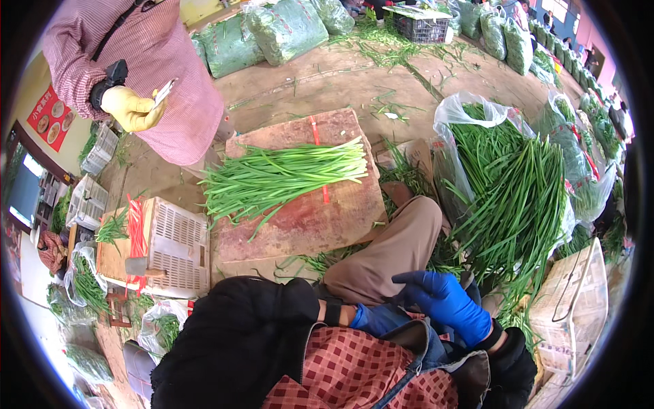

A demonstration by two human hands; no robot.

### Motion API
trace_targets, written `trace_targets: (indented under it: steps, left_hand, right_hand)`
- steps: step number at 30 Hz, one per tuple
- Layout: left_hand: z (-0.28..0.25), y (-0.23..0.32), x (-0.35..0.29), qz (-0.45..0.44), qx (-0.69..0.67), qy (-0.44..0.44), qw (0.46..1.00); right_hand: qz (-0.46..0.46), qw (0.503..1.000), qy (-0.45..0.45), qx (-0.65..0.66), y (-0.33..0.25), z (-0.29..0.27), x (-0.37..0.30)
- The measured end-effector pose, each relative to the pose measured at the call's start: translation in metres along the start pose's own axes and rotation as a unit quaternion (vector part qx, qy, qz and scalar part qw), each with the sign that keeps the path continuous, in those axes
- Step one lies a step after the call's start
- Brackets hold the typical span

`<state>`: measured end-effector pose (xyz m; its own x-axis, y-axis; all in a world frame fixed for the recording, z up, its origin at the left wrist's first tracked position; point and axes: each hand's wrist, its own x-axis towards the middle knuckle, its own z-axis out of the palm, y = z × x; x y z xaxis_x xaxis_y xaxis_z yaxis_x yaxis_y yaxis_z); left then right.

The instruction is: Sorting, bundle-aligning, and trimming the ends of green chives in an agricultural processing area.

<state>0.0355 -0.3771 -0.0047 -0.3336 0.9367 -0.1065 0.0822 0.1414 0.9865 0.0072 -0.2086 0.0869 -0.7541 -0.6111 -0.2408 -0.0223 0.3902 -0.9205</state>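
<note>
My right hand, in a blue glove, is over my lap with one finger stretched out to the left and the others partly bent. Nothing shows in it. My left hand, also blue-gloved, lies beside it. Its fingers are hidden behind the right hand and the clothing. Ahead of me, a loose pile of green chives rests on a reddish board, pale ends to the right. A red strip runs underneath the pile. Both hands are apart from the chives.
At right, chives spill from a clear plastic bag, near a white crate. At left, red strips and a cleaver lie on an upturned crate. A person's yellow-gloved hand holds something thin and pale.
</note>
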Motion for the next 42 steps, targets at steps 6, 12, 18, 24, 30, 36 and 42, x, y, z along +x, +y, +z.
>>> trace_targets:
  steps: [6,12,18,24,30,36,42]
  left_hand:
    - [-0.003,0.005,-0.007,0.019,0.002,0.005,1.000]
    - [-0.002,0.008,-0.009,0.151,0.015,0.060,0.987]
    - [-0.016,0.029,0.009,-0.053,0.035,-0.134,0.989]
    - [0.020,-0.080,-0.001,0.060,0.114,0.020,0.991]
    - [0.032,-0.112,0.000,0.003,0.042,-0.021,0.999]
    - [0.005,-0.020,-0.013,0.076,-0.063,-0.026,0.995]
    - [-0.007,-0.001,-0.001,0.001,-0.395,0.038,0.918]
  right_hand:
    - [-0.004,0.995,0.006,0.104,-0.007,0.002,0.009]
    - [0.033,0.966,-0.015,0.255,-0.055,-0.008,0.006]
    - [-0.198,0.918,0.168,0.299,-0.105,-0.029,-0.008]
    - [-0.492,0.845,0.082,0.195,-0.109,-0.062,0.009]
    - [-0.354,0.862,-0.200,0.301,-0.109,-0.112,-0.045]
    - [-0.453,0.865,0.006,0.215,-0.116,-0.100,-0.058]
    - [-0.493,0.847,0.167,0.106,-0.122,-0.094,-0.049]
